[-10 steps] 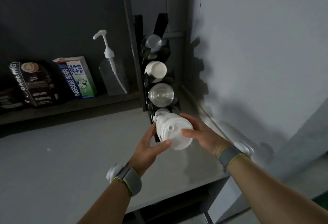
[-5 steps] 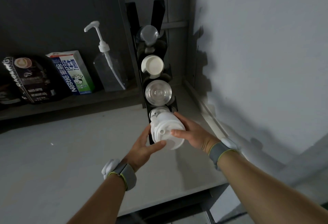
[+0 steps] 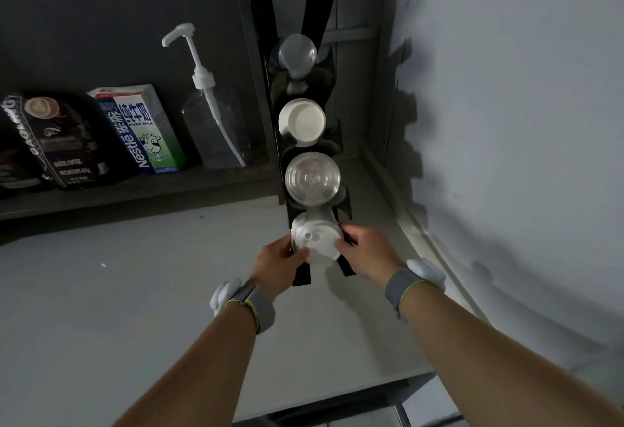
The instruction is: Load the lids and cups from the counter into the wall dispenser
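A stack of white lids (image 3: 316,243) was held at the lowest slot of the black wall dispenser (image 3: 344,205).

The stack was clamped from both sides, the left hand (image 3: 275,262) on its left edge and the right hand (image 3: 366,252) on its right. Above it, clear lids (image 3: 312,178), white cups (image 3: 301,121) and clear cups (image 3: 294,54) were seated in the upper slots. The grey counter (image 3: 118,291) lay below.

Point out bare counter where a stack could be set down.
The counter is bare left of the left hand, out from the shelf. A narrower bare strip runs between the right hand and the wall. It is crowded at the dispenser, where both hands hold the lids.
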{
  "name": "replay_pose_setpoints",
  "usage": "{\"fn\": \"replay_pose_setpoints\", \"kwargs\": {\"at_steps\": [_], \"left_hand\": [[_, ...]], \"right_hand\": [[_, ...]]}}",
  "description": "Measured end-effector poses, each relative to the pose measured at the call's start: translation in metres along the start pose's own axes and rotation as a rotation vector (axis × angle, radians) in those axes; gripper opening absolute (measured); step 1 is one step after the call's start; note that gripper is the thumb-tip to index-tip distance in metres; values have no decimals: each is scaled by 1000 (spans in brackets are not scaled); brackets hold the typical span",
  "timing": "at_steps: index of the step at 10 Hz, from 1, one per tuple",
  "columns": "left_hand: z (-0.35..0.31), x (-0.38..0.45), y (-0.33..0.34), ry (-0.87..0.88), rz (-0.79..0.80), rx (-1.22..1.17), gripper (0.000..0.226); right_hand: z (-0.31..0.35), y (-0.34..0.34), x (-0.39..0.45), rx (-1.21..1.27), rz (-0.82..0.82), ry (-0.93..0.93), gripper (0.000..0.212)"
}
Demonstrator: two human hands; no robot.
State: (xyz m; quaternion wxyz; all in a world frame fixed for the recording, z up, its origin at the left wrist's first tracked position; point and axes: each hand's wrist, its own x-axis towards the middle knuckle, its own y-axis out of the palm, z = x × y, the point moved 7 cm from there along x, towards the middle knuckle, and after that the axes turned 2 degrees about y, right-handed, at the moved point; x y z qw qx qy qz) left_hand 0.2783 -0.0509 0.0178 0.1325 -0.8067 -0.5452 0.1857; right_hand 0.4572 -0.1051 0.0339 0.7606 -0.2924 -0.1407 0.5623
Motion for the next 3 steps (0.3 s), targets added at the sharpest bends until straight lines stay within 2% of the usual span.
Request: {"fn": "replay_pose_setpoints", "kwargs": {"at_steps": [1, 2, 3], "left_hand": [[1, 8, 2, -42, -31, 26, 17], [2, 13, 0, -58, 8, 181, 38], [3, 13, -3, -82, 71, 242, 56]], "right_hand": [[-2, 4, 4, -34, -10, 12, 33], [0, 4, 7, -112, 28, -10, 24], [5, -5, 6, -185, 72, 21, 27]]}}
